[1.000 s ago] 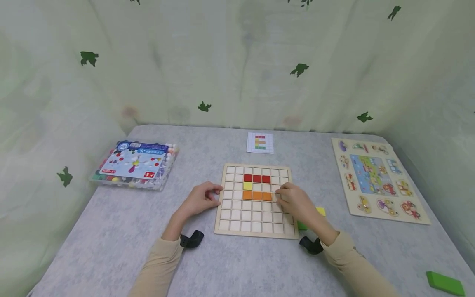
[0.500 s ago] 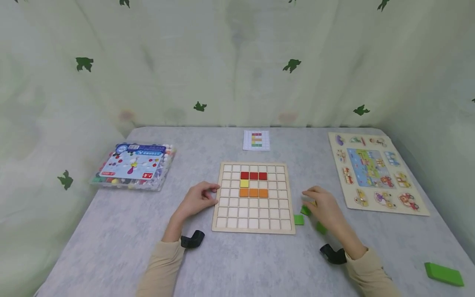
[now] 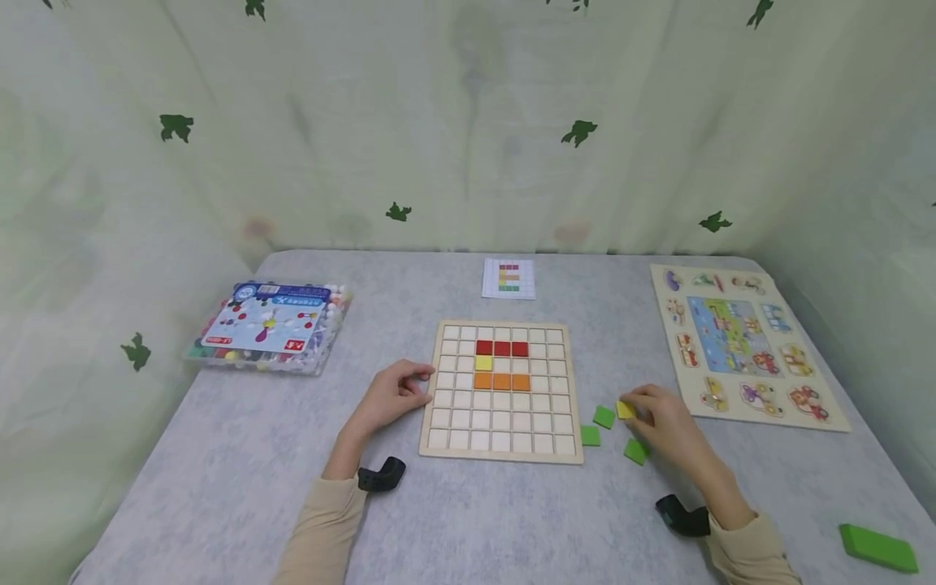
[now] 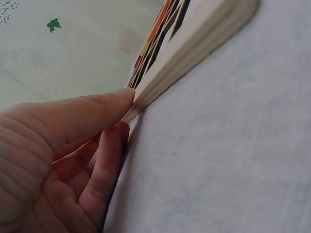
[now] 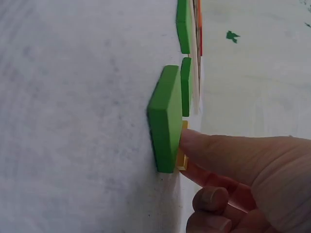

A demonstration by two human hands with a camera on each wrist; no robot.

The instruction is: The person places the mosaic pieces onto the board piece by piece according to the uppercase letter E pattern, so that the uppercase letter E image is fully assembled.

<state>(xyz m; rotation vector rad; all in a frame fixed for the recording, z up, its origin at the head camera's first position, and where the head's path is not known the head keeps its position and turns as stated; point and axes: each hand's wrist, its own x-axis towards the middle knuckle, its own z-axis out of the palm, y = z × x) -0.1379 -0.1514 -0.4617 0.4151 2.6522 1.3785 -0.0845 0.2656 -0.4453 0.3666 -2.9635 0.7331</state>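
Observation:
My left hand (image 3: 391, 396) holds the left edge of a wooden grid board (image 3: 500, 472), thumb and fingertips at its rim; in the left wrist view the other fingers are curled. Red tiles (image 3: 501, 348), a yellow tile (image 3: 483, 363) and orange tiles (image 3: 501, 381) lie in the board's cells. To the right of the board, my right hand (image 3: 667, 426) pinches a loose yellow tile (image 3: 625, 410) between thumb and finger. Loose green tiles (image 3: 634, 451) lie close by. In the right wrist view, a green tile (image 5: 165, 119) partly hides the yellow tile.
Behind the board lies a pattern card (image 3: 508, 279) with coloured squares. A clear box (image 3: 266, 325) of plastic pieces stands at the left. A wooden picture puzzle (image 3: 746, 345) lies at the right. One green block (image 3: 878, 548) is near the front right.
My right hand has moved from the board's right side out to the loose tiles and now pinches the yellow tile. The left hand stays at the board's edge.

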